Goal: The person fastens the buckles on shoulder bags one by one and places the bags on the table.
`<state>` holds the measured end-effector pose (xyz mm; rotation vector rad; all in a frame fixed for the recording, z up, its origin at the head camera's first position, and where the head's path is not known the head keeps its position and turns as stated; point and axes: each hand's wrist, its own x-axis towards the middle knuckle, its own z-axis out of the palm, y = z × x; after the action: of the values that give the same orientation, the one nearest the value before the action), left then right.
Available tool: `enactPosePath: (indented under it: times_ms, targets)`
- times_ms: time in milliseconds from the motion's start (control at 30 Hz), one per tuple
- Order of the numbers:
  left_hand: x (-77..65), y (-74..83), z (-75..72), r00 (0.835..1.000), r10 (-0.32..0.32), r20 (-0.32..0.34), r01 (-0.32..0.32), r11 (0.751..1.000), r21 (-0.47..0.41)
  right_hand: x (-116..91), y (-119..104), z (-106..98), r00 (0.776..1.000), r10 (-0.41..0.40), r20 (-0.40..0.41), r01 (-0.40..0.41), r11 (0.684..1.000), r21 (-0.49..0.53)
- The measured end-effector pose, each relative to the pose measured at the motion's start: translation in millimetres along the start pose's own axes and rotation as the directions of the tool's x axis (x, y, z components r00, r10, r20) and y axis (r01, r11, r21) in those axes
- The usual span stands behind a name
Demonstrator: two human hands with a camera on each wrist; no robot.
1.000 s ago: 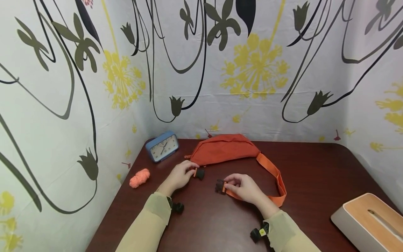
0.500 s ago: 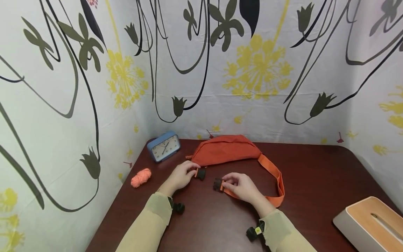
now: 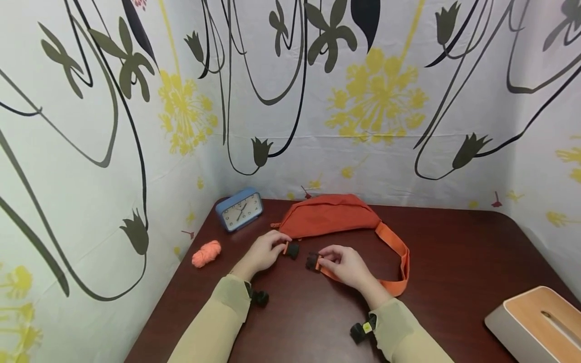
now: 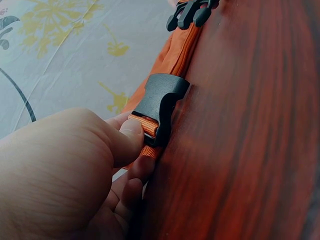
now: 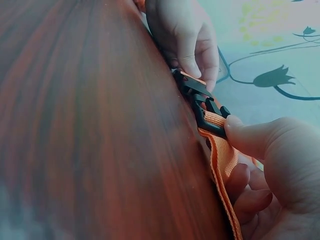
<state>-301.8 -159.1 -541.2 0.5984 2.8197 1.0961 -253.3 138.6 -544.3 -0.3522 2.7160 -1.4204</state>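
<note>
An orange-red waist bag lies at the back of the table, its orange strap looping round on the right. My left hand pinches the strap end at the black socket half of the side-release buckle, thumb on the webbing. My right hand pinches the pronged buckle half at its strap bar, thumb on top. In the head view the two halves face each other with a small gap between them. The prongs show at the top of the left wrist view.
A blue alarm clock stands at the back left, with a coral yarn bundle in front of it. At the right edge sits a white box with a wooden slotted lid. Patterned fabric walls border the dark wood table.
My right hand has moved left with the pronged buckle half, narrowing the gap to the socket half. My left hand keeps its grip nearly in place. The head view has shifted slightly.
</note>
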Motion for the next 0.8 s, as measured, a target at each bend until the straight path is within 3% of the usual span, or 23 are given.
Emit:
enactPosePath:
  times_ms: [800]
  targets:
    - [-1.3, 4.1, -1.1, 1.0, 0.0, -0.016, 0.0, 1.0, 0.0, 16.3, -6.9, 15.6, 0.998, 0.01, -0.057, -0.012, 0.999, -0.029]
